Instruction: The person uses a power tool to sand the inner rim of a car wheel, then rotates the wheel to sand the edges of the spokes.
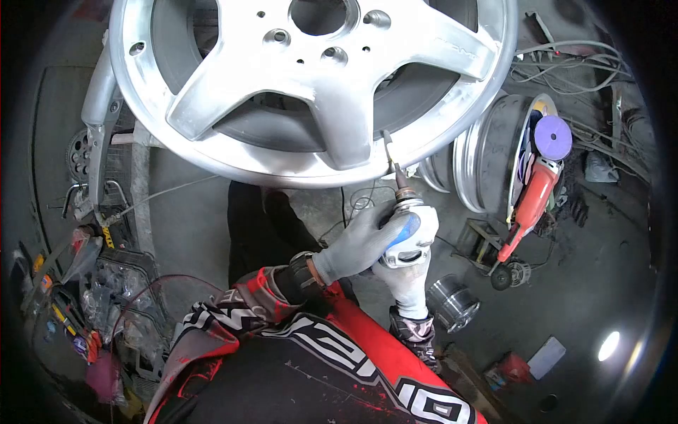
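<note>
A silver alloy wheel rim (346, 120) with wide spokes fills the top of the head view. My left hand (357, 244), in a grey glove, is closed around the front of a white and blue power tool (409, 233). Lower on the tool, my right hand (404, 279), in a white glove, is wrapped round its body, its fingers partly hidden. The tool's pointed tip (393, 155) lies against the rim's outer lip, beside the end of a spoke.
Another wheel (487, 155) stands at the right, with a red polisher (533, 201) with a purple pad leaning on it. Cables (572, 63) lie at the upper right. At the left are a metal stand (141, 191) and a cluttered heap of bags and tools (120, 290).
</note>
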`<state>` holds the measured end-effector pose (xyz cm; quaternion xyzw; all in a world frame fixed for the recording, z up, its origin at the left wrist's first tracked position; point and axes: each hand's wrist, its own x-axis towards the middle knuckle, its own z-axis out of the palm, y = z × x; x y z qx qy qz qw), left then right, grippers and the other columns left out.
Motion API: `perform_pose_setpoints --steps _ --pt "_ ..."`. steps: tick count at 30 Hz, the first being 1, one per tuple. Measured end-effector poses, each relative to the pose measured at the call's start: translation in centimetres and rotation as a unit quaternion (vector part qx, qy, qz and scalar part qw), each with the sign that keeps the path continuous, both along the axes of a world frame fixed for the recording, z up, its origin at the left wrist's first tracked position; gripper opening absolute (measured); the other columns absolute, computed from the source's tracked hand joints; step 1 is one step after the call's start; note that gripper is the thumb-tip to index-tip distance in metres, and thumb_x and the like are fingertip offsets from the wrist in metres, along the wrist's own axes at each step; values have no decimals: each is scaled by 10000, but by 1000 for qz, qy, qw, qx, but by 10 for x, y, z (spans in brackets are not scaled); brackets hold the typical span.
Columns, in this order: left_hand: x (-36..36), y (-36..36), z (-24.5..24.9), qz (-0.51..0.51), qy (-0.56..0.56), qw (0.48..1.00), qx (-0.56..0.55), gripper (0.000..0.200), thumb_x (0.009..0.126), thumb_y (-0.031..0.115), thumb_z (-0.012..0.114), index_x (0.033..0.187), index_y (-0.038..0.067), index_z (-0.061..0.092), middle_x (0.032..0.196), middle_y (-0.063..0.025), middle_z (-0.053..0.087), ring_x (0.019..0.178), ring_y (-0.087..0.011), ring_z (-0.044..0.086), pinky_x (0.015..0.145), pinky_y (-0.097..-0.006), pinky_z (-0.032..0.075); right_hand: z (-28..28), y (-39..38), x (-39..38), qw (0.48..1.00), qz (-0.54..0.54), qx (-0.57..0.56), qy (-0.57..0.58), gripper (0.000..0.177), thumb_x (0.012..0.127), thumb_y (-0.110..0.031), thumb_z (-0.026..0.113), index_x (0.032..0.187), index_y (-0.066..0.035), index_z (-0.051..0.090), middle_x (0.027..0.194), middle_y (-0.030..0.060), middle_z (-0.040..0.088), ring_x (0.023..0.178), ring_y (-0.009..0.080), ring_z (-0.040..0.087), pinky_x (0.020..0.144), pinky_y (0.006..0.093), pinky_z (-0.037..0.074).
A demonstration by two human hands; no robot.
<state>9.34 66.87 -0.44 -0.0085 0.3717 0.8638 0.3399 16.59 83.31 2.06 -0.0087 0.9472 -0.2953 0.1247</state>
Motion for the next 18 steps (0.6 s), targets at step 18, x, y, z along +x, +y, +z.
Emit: perform_pose_setpoints --steps 18 --pt "-17 -5 23 -71 46 990 -114 379 1119 232 542 1337 -72 605 1109 -167 723 1036 -150 653 922 -354 530 7 -20 16 924 -267 -260 -88 776 712 -125 953 1394 -48 589 1307 102 683 1192 221 673 1030 399 537"
